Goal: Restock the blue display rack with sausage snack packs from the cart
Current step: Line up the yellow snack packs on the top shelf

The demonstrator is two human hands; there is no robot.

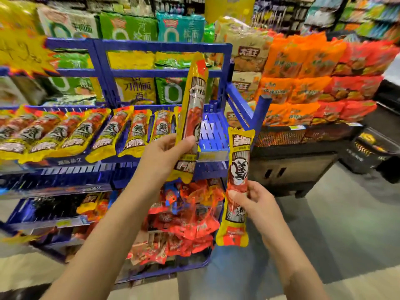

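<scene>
- Store aisle, blurry frame: noodle bags stacked behind, orange snack bags [303,68] piled on the right, grey floor [346,224] below.
- Blue display rack [164,47] sits centre-left, tiered, with slatted shelves.
- Upper shelf: row of yellow sausage packs [101,131] lying side by side, long axis front to back, filling the left and middle.
- Right end of that shelf [213,135] shows bare blue slats, just behind the raised pack.
- Lower tier: loose heap of red and orange packets [186,215], plus a few yellow ones at left.
- Left hand [171,152] grips one sausage pack [194,100] near its lower third, thumb across the front, fingers wrapped behind.
- That pack stands nearly upright, top leaning slightly right, in front of the rack's right section, above the bare slats.
- Right hand [253,200] pinches a second sausage pack [237,182] around its middle, thumb on the front face, fingers curled at the right edge.
- Second pack is upright, lower and to the right of the first, off the rack's front right corner, touching neither the shelf nor the other pack.
- Both forearms bare, reaching in from the bottom edge.
- Cart not identifiable in view.
</scene>
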